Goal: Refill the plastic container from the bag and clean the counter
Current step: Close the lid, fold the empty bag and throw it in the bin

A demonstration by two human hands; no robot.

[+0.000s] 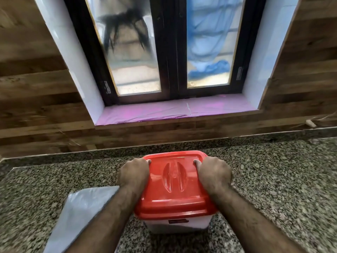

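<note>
A plastic container (177,226) with a white body stands on the speckled granite counter (273,179), closed by a red lid (173,196) with a recessed handle. My left hand (133,173) grips the lid's left edge, thumb on top. My right hand (214,173) grips the lid's right edge the same way. A flat, empty-looking clear plastic bag (78,214) lies on the counter left of the container, partly under my left forearm.
A wood-panelled wall rises behind the counter. Above it is a window (171,52) with a dark frame and a purple-lined sill (175,110). A small pale object (310,123) lies by the wall at the far right.
</note>
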